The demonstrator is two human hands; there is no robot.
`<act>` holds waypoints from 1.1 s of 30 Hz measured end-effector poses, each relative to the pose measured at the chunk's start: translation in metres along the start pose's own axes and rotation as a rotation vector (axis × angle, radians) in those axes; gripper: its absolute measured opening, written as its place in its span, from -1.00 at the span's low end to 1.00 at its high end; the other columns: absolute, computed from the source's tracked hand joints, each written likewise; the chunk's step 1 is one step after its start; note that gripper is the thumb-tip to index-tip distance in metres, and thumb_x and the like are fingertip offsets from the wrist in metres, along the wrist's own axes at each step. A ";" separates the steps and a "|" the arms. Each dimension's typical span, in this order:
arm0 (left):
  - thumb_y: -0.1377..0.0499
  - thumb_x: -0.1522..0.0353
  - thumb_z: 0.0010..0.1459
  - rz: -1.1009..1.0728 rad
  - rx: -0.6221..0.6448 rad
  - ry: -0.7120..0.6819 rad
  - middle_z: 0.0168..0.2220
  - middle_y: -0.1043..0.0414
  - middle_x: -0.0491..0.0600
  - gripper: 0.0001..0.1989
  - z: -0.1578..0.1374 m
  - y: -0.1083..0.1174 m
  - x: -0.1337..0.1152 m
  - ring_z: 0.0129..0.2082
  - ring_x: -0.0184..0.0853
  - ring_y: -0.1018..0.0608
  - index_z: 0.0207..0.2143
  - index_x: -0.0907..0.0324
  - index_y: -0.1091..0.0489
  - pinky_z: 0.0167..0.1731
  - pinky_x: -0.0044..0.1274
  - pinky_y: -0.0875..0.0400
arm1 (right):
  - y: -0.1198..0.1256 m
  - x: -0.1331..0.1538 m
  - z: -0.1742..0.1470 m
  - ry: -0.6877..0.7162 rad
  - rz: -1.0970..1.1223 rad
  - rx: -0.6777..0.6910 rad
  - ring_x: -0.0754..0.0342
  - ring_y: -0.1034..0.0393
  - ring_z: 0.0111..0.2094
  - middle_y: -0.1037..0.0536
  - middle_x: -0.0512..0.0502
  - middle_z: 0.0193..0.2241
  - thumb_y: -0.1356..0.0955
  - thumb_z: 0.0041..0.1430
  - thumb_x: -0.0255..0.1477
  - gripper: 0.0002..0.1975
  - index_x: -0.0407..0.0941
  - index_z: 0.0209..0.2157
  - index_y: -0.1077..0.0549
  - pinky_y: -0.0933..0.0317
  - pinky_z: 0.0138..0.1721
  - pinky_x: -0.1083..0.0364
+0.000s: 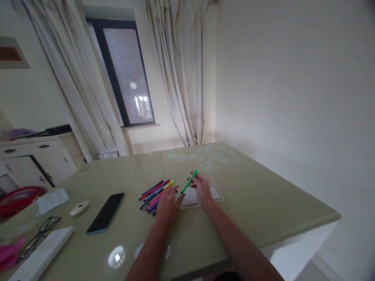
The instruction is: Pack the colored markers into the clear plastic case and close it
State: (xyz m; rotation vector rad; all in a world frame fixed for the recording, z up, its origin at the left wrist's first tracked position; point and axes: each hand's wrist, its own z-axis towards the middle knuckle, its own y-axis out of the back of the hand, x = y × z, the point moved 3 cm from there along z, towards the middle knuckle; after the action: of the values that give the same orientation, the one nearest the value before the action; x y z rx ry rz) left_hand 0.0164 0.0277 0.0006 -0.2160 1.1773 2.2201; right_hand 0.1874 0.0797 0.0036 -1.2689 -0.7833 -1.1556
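My right hand (202, 188) pinches a green marker (189, 182) between thumb and fingers, tilted with its cap end up and to the right. My left hand (168, 203) lies over the right side of a pile of coloured markers (152, 195), its thumb spread out toward the lower end of the green marker. Whether that thumb touches it, I cannot tell. Part of the pile is hidden under the left hand. Beneath and behind my right hand is a clear plastic case (217, 191) with white paper-like pieces (190, 196) in it.
Left of the markers lie a black phone (106, 212), a white oval object (79, 208), a folded pale cloth or mask (53, 201), glasses (48, 226) and a long white box (43, 253). The table (263, 207) has its right edge near a wall.
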 end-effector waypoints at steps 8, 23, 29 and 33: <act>-0.09 0.06 0.35 0.055 0.243 -0.098 0.01 -0.54 0.10 -0.57 -0.007 -0.006 -0.009 0.05 -0.11 -0.52 0.06 0.14 -0.43 0.08 -0.28 -0.38 | 0.006 -0.006 0.002 0.123 -0.189 -0.089 -0.07 -0.54 -0.26 -0.66 -0.14 -0.33 -0.42 0.07 -0.11 -0.49 -0.13 -0.03 -0.53 -0.41 -0.26 0.02; -0.27 0.09 0.22 -0.031 0.321 -0.122 0.00 -0.57 0.07 -0.55 -0.006 0.001 -0.017 0.02 -0.09 -0.55 0.09 0.07 -0.42 0.09 -0.27 -0.40 | -0.006 -0.001 -0.017 0.156 -0.960 0.138 0.04 -0.54 -0.26 -0.64 -0.10 -0.25 -0.42 0.17 -0.53 -0.84 -0.12 -0.18 -0.53 -0.31 -0.20 0.14; -0.28 0.15 0.23 0.005 0.350 -0.145 -0.02 -0.56 0.04 -0.68 -0.004 0.004 -0.022 0.00 -0.11 -0.54 -0.02 0.07 -0.49 0.04 -0.30 -0.42 | -0.013 0.009 -0.025 0.211 -1.283 0.186 0.01 -0.49 -0.13 -0.60 -0.15 -0.18 -0.35 0.31 -0.49 -0.89 -0.11 -0.24 -0.56 -0.25 -0.11 0.13; -0.25 0.20 0.26 0.058 0.383 -0.163 0.00 -0.54 0.06 -0.70 -0.005 0.002 -0.025 0.04 -0.12 -0.52 0.00 0.10 -0.50 0.09 -0.31 -0.39 | -0.016 0.014 -0.028 0.174 -1.438 0.237 -0.03 -0.48 -0.07 -0.60 -0.20 -0.13 -0.31 0.37 -0.42 -0.81 -0.14 -0.17 -0.58 -0.24 -0.09 0.11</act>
State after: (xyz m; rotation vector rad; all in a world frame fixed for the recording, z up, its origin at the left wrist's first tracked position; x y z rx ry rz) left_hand 0.0346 0.0121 0.0097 0.1540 1.4995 1.9679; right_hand 0.1720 0.0508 0.0167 -0.2258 -1.7199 -2.1298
